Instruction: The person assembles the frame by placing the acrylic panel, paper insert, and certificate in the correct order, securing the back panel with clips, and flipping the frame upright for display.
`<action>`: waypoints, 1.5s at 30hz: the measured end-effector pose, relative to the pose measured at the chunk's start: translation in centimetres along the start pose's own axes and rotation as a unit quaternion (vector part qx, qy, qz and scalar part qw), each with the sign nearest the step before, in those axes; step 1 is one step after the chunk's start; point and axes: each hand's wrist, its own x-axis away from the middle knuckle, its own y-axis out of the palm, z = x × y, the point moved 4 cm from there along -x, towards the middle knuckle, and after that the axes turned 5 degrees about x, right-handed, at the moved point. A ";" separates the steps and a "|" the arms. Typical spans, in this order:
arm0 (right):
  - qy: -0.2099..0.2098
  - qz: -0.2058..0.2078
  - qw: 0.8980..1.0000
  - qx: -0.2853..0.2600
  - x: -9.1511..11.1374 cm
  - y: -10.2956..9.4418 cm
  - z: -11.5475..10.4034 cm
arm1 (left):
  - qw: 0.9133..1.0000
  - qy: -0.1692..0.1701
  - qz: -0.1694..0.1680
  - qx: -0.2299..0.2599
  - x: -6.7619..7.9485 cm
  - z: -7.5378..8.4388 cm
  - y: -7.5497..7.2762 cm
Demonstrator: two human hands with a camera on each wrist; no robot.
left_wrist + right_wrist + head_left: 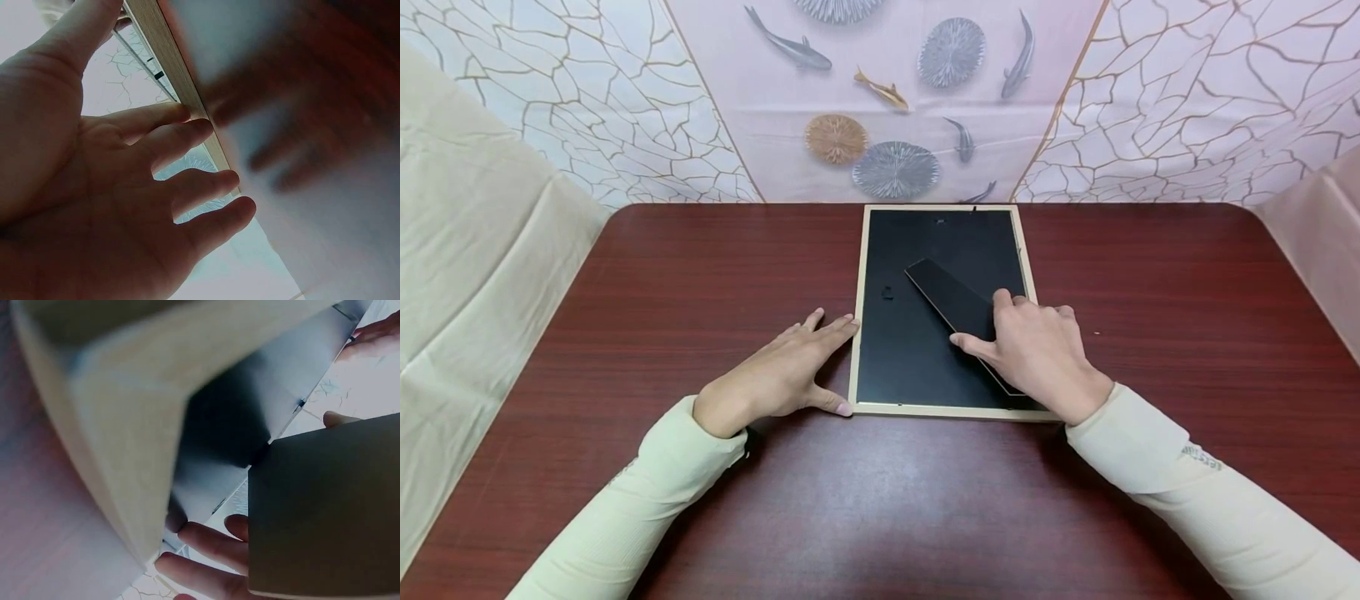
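A picture frame with a pale wooden border lies on the table, its black backing board facing up. Slanting across the backing is a black easel stand, also seen close up in the right wrist view as a dark panel. My right hand holds the stand near its lower end, thumb on one side and fingers on the other. Spread fingers of my left hand touch the frame's left border, the thumb near its lower left corner. The left wrist view shows those fingertips against the wooden edge.
The dark red wooden table extends on both sides of the frame and in front of it. Behind stands a patterned backdrop with fish motifs, close to the frame's far edge. Pale cloth hangs along the left side.
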 end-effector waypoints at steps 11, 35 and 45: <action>-0.015 -0.026 0.999 -0.015 0.7 0.3 0.8 | 1.000 -0.004 0.000 -0.004 0.1 -0.1 0.0; -0.112 0.009 0.973 -0.200 4.5 1.6 8.4 | 1.000 0.001 0.004 0.001 0.2 -0.2 -0.1; -0.142 -0.046 0.974 -0.171 6.2 2.6 8.5 | 1.000 -0.008 -0.006 0.009 0.2 -0.2 0.0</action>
